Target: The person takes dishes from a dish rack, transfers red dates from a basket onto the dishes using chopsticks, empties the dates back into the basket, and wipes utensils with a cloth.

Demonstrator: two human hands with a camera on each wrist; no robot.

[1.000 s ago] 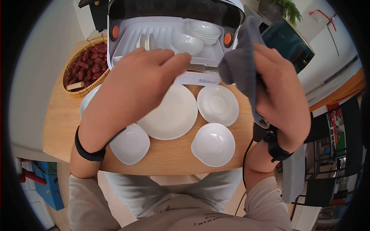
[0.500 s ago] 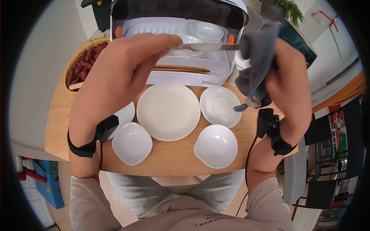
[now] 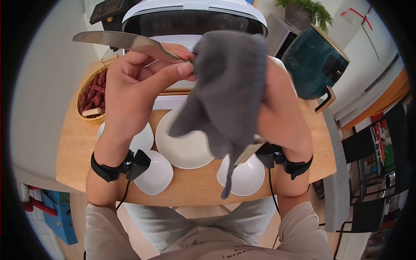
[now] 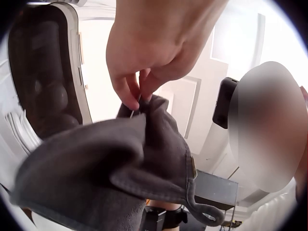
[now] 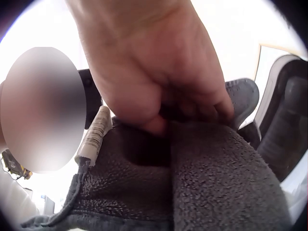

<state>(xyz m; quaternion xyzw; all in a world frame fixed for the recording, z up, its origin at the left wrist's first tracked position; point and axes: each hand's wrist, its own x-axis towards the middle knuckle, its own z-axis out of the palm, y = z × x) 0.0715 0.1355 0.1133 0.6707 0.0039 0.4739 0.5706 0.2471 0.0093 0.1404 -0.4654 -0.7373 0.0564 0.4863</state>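
My left hand (image 3: 134, 89) pinches a table knife (image 3: 119, 41) between thumb and fingers, close to where it meets a grey cloth (image 3: 229, 82). The shiny blade points left past the hand; the other end is hidden by the cloth. My right hand (image 3: 284, 115) grips the cloth, which hangs down with a loop and a white label (image 5: 96, 134). In the left wrist view, the left fingertips (image 4: 132, 102) sit right at the cloth's folded edge. Beneath the hands lie a large white plate (image 3: 182, 147) and a white bowl (image 3: 154, 175), with another bowl (image 3: 240, 180) partly behind the cloth.
A white dish cabinet (image 3: 190, 6) with a dark lid stands behind the hands, wooden chopsticks (image 3: 175, 92) at its front. To the left is a basket of red dates (image 3: 92, 95). A dark green appliance (image 3: 314, 65) stands at the right. Cables run from both wrists.
The blade spanned the gap between the hands; now it points left beyond my left hand. The right hand and cloth have moved left and closer to the left hand.
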